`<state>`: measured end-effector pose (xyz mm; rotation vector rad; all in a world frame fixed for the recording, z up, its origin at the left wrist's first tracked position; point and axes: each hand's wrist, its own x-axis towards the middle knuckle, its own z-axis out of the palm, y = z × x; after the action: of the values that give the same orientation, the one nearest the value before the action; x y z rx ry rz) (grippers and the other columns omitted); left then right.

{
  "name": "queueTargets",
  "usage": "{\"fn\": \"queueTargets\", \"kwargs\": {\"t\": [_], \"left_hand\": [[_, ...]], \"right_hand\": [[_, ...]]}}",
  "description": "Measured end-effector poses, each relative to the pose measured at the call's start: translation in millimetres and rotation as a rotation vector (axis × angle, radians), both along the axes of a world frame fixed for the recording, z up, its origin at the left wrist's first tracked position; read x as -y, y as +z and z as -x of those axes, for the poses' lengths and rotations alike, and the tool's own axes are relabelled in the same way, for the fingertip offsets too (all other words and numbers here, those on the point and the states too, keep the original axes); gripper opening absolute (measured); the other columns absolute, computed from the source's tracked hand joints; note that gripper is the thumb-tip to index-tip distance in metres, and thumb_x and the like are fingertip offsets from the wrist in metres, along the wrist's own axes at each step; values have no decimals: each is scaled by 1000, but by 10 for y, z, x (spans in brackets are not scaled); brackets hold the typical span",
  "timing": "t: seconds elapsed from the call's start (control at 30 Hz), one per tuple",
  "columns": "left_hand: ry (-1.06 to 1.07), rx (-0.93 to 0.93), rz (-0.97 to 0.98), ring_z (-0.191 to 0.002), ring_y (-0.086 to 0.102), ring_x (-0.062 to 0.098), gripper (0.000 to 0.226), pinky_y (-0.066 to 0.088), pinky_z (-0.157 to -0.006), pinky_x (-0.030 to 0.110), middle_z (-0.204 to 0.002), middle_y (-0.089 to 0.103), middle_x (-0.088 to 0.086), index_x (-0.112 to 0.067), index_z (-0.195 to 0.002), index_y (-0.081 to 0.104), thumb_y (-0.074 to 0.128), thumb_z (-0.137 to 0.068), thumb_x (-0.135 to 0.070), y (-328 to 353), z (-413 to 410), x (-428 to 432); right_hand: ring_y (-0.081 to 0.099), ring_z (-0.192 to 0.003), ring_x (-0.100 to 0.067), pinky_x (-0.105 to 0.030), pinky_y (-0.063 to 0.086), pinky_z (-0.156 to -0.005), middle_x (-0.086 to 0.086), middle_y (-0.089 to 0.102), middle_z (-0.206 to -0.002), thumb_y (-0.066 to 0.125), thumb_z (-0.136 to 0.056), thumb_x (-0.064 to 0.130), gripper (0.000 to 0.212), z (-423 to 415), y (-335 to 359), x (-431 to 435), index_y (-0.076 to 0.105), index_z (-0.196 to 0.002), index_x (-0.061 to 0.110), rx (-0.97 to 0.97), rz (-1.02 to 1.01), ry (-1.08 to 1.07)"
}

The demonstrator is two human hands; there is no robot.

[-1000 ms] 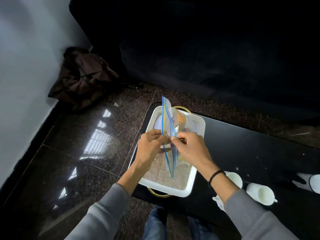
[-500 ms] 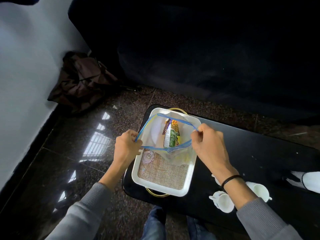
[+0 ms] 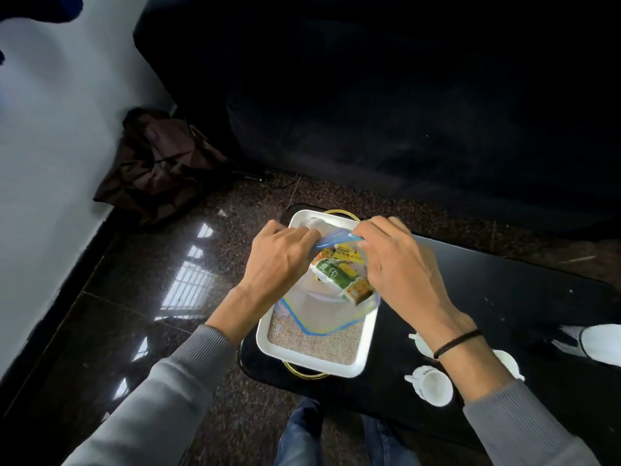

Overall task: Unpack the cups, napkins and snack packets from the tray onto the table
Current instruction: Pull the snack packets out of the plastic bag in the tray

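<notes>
Left hand [image 3: 280, 255]: gripping the zip bag [image 3: 331, 307] over the tray [image 3: 364, 348].
Right hand [image 3: 398, 264]: gripping the bag's other end; snack packets [image 3: 339, 274] showing inside.

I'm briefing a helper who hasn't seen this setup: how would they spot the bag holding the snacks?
Start at the glossy black table, then its left end, where a white rectangular tray with a burlap liner sits. Above it, the left hand and right hand hold a clear zip bag with a blue seal strip. Only it shows green and yellow snack packets inside.
</notes>
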<state>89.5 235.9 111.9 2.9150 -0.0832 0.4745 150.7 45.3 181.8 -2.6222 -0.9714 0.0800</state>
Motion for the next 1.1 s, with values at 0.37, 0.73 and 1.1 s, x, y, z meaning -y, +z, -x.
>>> {"fn": "queueTargets", "kwargs": {"t": [0.37,0.73,1.1], "left_hand": [[270,-426,414,-80,71,42,32,54,-70,47,-81,77,17,-19,-132,58,45,-106,-33,-191,290,517],[117,-422,366,-53,66,6,49,39,-45,16,-61,69,-12,-29,-98,65,34,-97,-67,-568,627,623],[438,-805,378,-112,60,35,48,41,-101,54,-120,62,14,-5,-115,56,34,-106,-47,-1502,100,95]], "right_hand": [[60,-63,-11,-38,58,-62,-1,70,-80,80,-87,15,7,288,-591,123,75,-84,12,-259,-227,-249],[64,-109,-29,-34,50,-96,-13,71,-118,54,-100,9,20,381,-1523,143,70,-112,9,-607,211,-317],[65,-88,-25,-37,48,-73,-14,69,-102,38,-99,70,71,306,-1903,260,70,-119,10,-528,639,-451]]}}
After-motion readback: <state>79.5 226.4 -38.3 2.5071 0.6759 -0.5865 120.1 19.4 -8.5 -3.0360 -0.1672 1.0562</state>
